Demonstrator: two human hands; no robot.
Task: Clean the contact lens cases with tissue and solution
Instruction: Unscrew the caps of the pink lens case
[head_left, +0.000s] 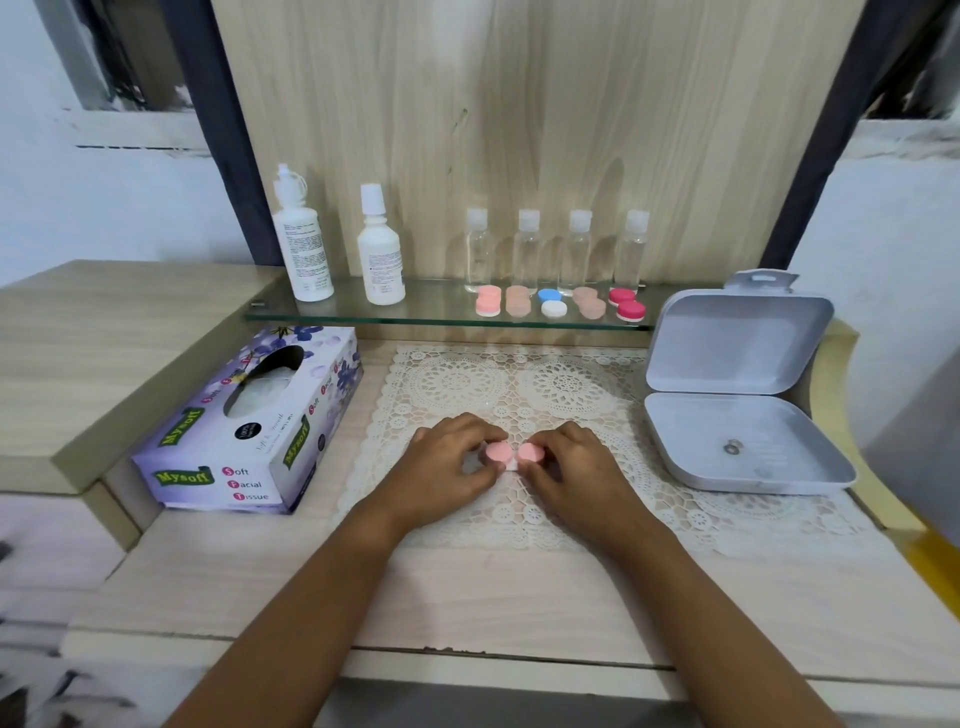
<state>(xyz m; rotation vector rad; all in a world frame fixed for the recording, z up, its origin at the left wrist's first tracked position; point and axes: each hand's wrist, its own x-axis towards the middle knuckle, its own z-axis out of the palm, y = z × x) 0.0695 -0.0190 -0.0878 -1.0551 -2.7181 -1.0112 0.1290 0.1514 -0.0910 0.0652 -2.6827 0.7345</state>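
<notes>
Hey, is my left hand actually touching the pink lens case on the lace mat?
Touching. The head view shows the left hand with its fingers and thumb pinching the left cap of the pink lens case, with no gap between them.

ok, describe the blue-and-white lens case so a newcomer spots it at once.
Find the glass shelf against the wooden back panel. Five lens cases line its front edge, before four clear bottles. The middle one is the blue-and-white lens case: one blue cap, one white; its neighbours are pink, peach or red.
</notes>
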